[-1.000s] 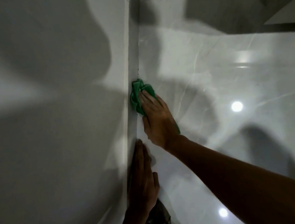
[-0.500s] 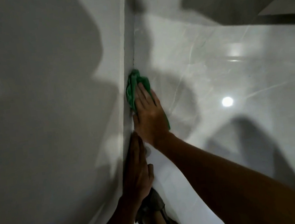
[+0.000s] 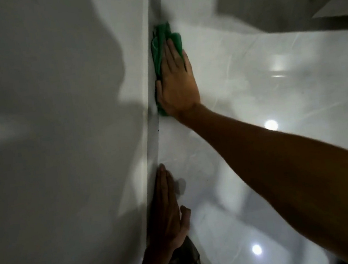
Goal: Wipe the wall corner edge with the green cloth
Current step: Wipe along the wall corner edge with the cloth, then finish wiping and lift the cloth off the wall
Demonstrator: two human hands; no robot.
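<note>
One green cloth [image 3: 159, 52] under right hand [image 3: 177, 85] on corner edge [image 3: 154, 138]; left hand [image 3: 168, 216] flat.

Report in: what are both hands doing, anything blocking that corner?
Right hand flat, pressing green cloth onto wall corner edge. Left hand flat against the same edge, lower down. Nothing seen in the way.

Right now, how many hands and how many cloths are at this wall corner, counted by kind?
Hands: 2 (right hand pressing flat on the cloth, left hand flat lower down)
Green cloth: 1
Total: 3
</note>
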